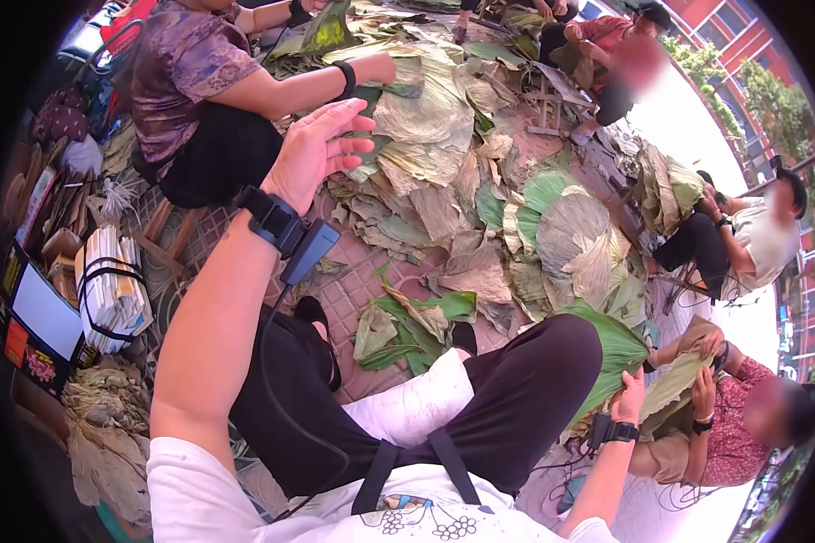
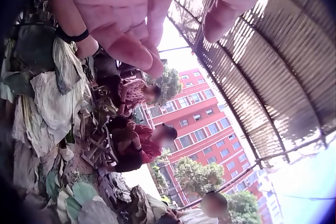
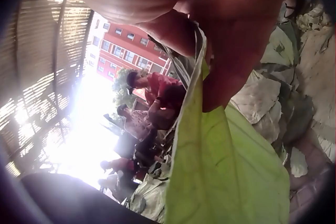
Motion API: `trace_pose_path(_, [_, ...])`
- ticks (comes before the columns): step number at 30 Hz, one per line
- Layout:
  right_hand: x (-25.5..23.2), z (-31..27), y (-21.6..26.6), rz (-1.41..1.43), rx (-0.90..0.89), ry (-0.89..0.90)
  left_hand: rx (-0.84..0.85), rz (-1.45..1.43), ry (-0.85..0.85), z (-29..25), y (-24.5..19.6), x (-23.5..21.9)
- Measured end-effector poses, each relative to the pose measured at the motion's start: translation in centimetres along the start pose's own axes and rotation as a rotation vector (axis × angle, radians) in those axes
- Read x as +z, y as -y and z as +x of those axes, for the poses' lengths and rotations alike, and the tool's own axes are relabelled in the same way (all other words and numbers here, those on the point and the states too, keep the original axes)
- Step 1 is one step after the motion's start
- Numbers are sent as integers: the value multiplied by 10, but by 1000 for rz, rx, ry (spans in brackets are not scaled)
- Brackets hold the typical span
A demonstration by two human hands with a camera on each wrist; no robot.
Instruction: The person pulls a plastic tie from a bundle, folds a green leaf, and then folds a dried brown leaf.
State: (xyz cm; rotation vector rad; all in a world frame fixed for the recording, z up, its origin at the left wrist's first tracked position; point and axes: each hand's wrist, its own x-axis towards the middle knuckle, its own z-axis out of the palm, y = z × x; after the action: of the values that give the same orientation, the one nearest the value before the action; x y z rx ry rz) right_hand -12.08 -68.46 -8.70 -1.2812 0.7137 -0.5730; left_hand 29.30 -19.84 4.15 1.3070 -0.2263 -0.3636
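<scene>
In the head view the left hand [image 1: 321, 149] is raised above the paving, fingers extended and slightly bent, holding nothing; a large leaf pile [image 1: 426, 118] lies beyond it. The left wrist view shows this hand [image 2: 142, 8] with empty fingers. At the right knee, the right hand [image 1: 627, 398] grips the edge of a large green leaf [image 1: 607, 348]. Close up, the right hand [image 3: 210, 40] pinches the gathered leaf edge between thumb and fingers, and the yellow-green leaf [image 3: 226, 166] hangs from it. Part of the leaf is hidden behind the knee in the head view.
Several green leaves [image 1: 412, 326] lie on the paving between the feet. At the left are a strapped bundle [image 1: 113, 285] and folded dry leaves [image 1: 109, 425]. A person in a patterned shirt [image 1: 177, 68] sits at upper left; several others sit along the right.
</scene>
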Motion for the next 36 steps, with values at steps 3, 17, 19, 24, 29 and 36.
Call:
trace_pose_path(3, [-4,-24,3,-7,-17,26,27,-24,-19,-8,-4,-11])
trace_pose_path(17, [-10,-36,2,33,-66,71,19,-87,-45,-30,-18,-4])
trace_pose_path(19, [-4,-28,2,18,-35,79,2,-79,-34,-30,-14,-2])
trace_pose_path(24, [29,-13,-1,-13,10,62,18,-53,-20,-22,-6,-6])
trace_pose_path(29, [39,11,3,-90,63,-36,30,-44,27,-13,-4,-16])
trace_pose_path(36, [49,60,4,-77,33,-8,101,-60,-143,2,-7,-9])
